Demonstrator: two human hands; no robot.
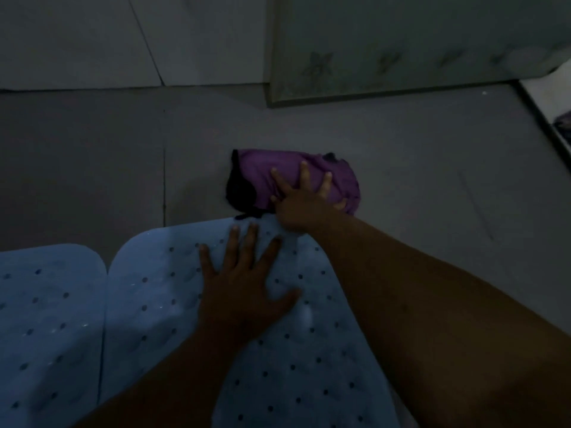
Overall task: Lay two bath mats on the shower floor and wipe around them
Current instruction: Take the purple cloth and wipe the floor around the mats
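Two light blue bath mats with small holes lie side by side on the grey floor: one at the left (46, 319), the other (154, 288) in the middle under my arms. My left hand (244, 288) rests flat on the middle mat with fingers spread. Just beyond that mat's far edge, my right hand (306, 199) presses down on a purple cloth (272, 171) with a dark patch at its left side; the fingers are spread over the cloth.
A grey tiled floor (417, 186) stretches ahead and to the right. Pale wall tiles (92, 41) rise at the back left, and a patterned panel (401, 57) stands at the back right. A dark-edged white threshold (550, 112) runs along the right.
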